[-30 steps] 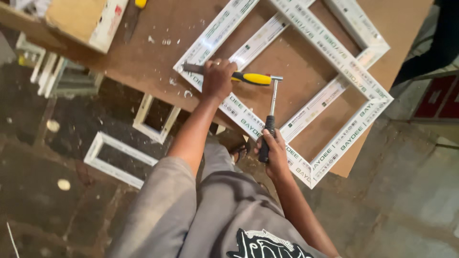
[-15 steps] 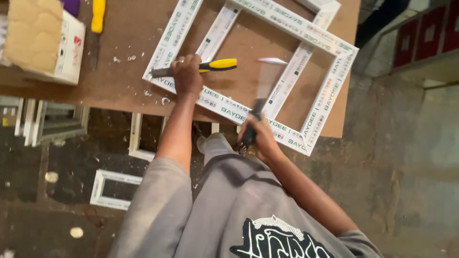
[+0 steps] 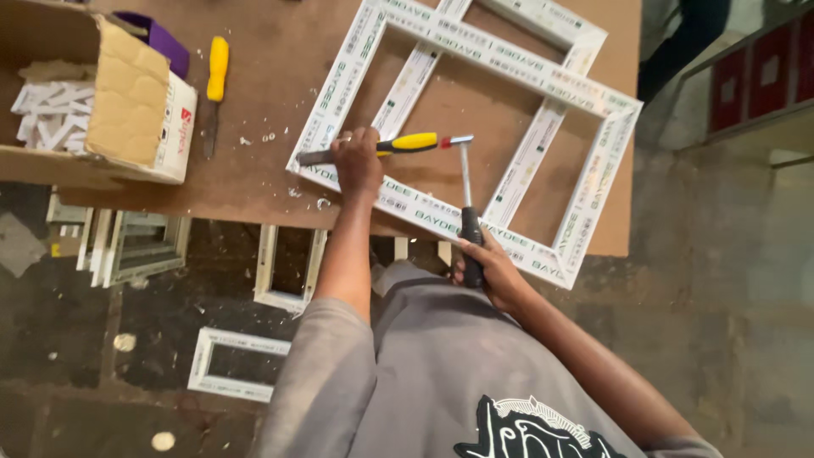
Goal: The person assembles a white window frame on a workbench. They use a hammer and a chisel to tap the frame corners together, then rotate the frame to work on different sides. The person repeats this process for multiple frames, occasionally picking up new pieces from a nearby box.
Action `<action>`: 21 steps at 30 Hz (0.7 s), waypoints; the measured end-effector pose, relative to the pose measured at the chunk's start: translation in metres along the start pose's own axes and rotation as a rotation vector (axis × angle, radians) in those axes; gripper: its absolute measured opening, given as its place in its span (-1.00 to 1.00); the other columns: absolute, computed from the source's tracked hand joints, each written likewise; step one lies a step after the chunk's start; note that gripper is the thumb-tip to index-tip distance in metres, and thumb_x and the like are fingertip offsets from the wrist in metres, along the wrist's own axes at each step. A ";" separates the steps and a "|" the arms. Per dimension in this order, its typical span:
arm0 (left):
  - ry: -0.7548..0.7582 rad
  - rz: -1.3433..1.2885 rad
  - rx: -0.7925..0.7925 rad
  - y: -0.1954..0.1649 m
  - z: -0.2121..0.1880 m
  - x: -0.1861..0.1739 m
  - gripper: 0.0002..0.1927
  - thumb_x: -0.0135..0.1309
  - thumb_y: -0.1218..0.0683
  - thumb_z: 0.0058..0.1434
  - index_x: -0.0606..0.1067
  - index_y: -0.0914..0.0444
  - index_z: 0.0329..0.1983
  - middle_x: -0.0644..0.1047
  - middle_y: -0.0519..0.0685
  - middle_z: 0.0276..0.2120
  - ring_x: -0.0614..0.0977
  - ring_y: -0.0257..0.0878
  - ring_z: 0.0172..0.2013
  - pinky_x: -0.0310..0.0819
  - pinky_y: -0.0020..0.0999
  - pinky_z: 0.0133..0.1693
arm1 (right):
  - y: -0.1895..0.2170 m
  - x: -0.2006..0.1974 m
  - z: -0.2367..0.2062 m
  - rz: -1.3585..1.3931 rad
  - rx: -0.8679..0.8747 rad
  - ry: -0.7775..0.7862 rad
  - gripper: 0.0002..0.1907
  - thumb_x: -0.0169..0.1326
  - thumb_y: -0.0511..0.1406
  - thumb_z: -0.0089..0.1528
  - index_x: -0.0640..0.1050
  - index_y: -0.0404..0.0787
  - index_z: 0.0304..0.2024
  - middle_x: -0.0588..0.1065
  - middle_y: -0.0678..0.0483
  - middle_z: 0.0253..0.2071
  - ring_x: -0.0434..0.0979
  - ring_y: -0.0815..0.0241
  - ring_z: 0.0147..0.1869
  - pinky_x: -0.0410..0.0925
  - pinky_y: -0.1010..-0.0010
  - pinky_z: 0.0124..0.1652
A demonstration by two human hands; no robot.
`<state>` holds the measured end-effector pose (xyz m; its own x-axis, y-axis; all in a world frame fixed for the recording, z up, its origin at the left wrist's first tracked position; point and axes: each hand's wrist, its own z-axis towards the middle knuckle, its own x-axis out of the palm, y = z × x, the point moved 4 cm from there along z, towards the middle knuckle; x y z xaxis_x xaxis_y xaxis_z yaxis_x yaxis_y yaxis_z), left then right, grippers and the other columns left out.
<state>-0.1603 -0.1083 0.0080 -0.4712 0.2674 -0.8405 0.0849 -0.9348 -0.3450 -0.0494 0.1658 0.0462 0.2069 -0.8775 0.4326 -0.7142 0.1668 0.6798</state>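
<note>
Hammer (image 3: 465, 182) now down on chisel (image 3: 381, 148)

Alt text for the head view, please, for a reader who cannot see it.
Seen from above, the left hand holds a yellow-handled chisel flat against a white window frame on a brown table, while the right hand grips a hammer whose head meets the chisel's end. A cardboard box and a yellow-handled screwdriver lie to the left.
</note>
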 end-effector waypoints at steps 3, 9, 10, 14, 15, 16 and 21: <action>0.004 -0.031 -0.036 -0.003 0.003 -0.005 -0.88 0.17 0.14 0.13 0.47 0.12 -0.29 0.52 -0.04 -0.30 0.55 -0.01 -0.14 0.29 -0.04 -0.01 | 0.017 -0.028 -0.005 0.021 -0.035 -0.044 -0.80 -0.02 -0.26 0.37 0.37 -0.22 -0.02 0.35 0.09 -0.45 0.40 0.23 -0.43 0.39 0.39 -0.36; -0.026 -0.026 -0.006 -0.005 0.000 -0.006 -0.91 0.12 0.16 0.16 0.48 0.12 -0.28 0.52 -0.04 -0.28 0.55 -0.01 -0.11 0.29 -0.05 0.00 | 0.018 -0.083 -0.006 -0.090 -0.091 -0.267 -0.78 0.09 -0.34 0.33 0.34 -0.18 -0.03 0.37 0.13 -0.40 0.40 0.29 -0.37 0.37 0.40 -0.36; -0.062 -0.011 0.016 -0.004 -0.001 -0.006 -0.87 0.08 0.21 0.14 0.48 0.11 -0.27 0.52 -0.05 -0.26 0.55 -0.02 -0.10 0.29 -0.07 0.01 | 0.027 -0.092 -0.005 -0.085 -0.131 -0.284 -0.80 0.06 -0.31 0.34 0.33 -0.17 -0.05 0.37 0.11 -0.43 0.41 0.26 -0.40 0.38 0.38 -0.39; -0.046 -0.023 -0.015 0.003 -0.005 -0.001 -0.85 0.02 0.25 0.17 0.49 0.12 -0.26 0.53 -0.04 -0.25 0.55 -0.01 -0.12 0.30 -0.05 -0.01 | 0.051 -0.099 0.007 0.040 -0.294 -0.337 -0.80 0.01 -0.24 0.40 0.28 -0.15 -0.07 0.35 0.11 -0.45 0.41 0.22 -0.45 0.40 0.37 -0.42; -0.016 -0.043 -0.044 0.005 -0.004 0.003 -0.86 0.02 0.26 0.20 0.49 0.13 -0.26 0.53 -0.04 -0.26 0.55 -0.01 -0.12 0.30 -0.05 -0.02 | 0.055 -0.093 0.010 0.102 -0.368 -0.345 -0.78 0.02 -0.24 0.42 0.26 -0.15 -0.07 0.35 0.12 -0.45 0.40 0.24 -0.44 0.39 0.39 -0.41; -0.027 -0.056 -0.041 0.007 -0.004 0.003 -0.85 0.02 0.26 0.20 0.49 0.13 -0.26 0.52 -0.04 -0.26 0.55 -0.01 -0.13 0.31 -0.06 -0.01 | 0.050 -0.082 0.015 0.082 -0.393 -0.376 -0.79 0.01 -0.24 0.42 0.26 -0.15 -0.07 0.36 0.10 -0.45 0.42 0.22 -0.44 0.40 0.36 -0.41; -0.042 -0.021 -0.037 0.004 -0.004 0.001 -0.83 0.02 0.30 0.14 0.46 0.13 -0.31 0.51 -0.04 -0.30 0.55 0.00 -0.15 0.31 -0.04 -0.02 | 0.002 -0.013 0.018 -0.081 -0.070 -0.093 -0.80 -0.01 -0.26 0.38 0.30 -0.14 -0.02 0.38 0.08 -0.43 0.40 0.23 -0.42 0.35 0.39 -0.40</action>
<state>-0.1569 -0.1106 0.0036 -0.5093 0.2766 -0.8149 0.1066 -0.9194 -0.3787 -0.0652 0.1695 0.0315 0.1967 -0.9268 0.3198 -0.6484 0.1217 0.7515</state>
